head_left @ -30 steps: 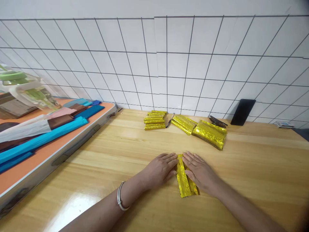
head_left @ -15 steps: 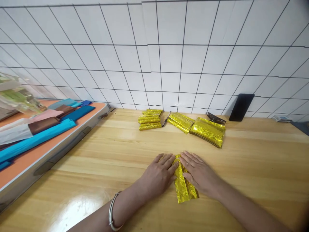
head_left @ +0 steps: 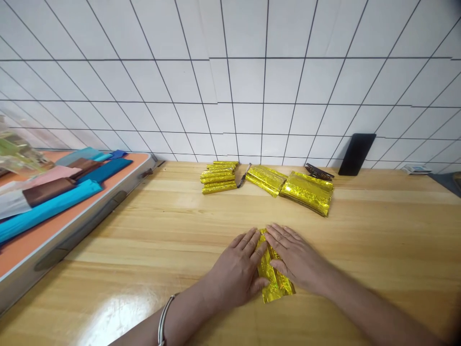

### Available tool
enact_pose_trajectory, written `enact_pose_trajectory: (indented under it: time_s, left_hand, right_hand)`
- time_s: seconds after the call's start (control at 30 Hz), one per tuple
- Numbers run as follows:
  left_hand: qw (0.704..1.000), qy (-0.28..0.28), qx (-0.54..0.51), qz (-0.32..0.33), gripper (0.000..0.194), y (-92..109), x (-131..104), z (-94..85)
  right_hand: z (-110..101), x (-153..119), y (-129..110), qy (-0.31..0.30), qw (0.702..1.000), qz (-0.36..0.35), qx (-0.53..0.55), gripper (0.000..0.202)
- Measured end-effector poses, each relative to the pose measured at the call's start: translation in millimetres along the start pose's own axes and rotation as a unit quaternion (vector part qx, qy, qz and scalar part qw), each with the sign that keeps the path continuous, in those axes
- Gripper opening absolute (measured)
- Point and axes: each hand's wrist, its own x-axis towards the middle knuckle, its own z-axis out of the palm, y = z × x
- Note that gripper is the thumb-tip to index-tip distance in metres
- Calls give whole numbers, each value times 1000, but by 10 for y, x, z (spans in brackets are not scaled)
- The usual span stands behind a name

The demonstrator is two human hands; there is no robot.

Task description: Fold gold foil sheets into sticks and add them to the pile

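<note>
A sheet of shiny gold foil paper, creased lengthwise, lies on the wooden table in front of me. My left hand rests on its left side, fingers stretched out and thumb on the lower part of the sheet. On the right side lies my right hand, its fingers flat and pointing away from me over the upper edge. Both hands partly cover the sheet. Beyond them is a stack of flat gold foil sheets, overlapping another small stack. Several narrow folded gold strips lie farther left.
A pen lies between the strips and stacks. A black hair claw clip and a black phone are by the tiled wall. At left, an orange-topped board holds rolls of coloured paper.
My left thumb has moved down and spread onto the lower part of the sheet. The hands otherwise stay nearly in place while the view shifts slightly.
</note>
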Motion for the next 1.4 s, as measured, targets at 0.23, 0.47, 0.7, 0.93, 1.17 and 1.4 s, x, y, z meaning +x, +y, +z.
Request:
enact_pose_trajectory:
  time_s: [0.23, 0.47, 0.7, 0.93, 1.17, 1.4]
  left_hand:
    - [999, -35, 13, 3, 90, 67, -51, 42]
    - [1000, -24, 0, 16, 99, 46, -57, 71]
    - [1000, -20, 7, 11, 103, 16, -62, 100]
    - [1000, -14, -7, 15, 107, 7, -74, 101]
    - [999, 9, -16, 35, 106, -121, -72, 89]
    - [998, 18, -29, 50, 104, -198, -75, 74]
  right_hand:
    - [53, -47, -9, 13, 1000, -7, -22, 67]
    - [16, -58, -23, 23, 999, -19, -10, 75]
    - [19, -63, -25, 18, 1000, -22, 10, 84]
    - [-80, -107, 9, -8, 998, -30, 60, 94]
    - [-261, -162, 237, 50, 999, 11, 8, 56]
    - [-310, -306, 88, 76, 990, -74, -91, 54]
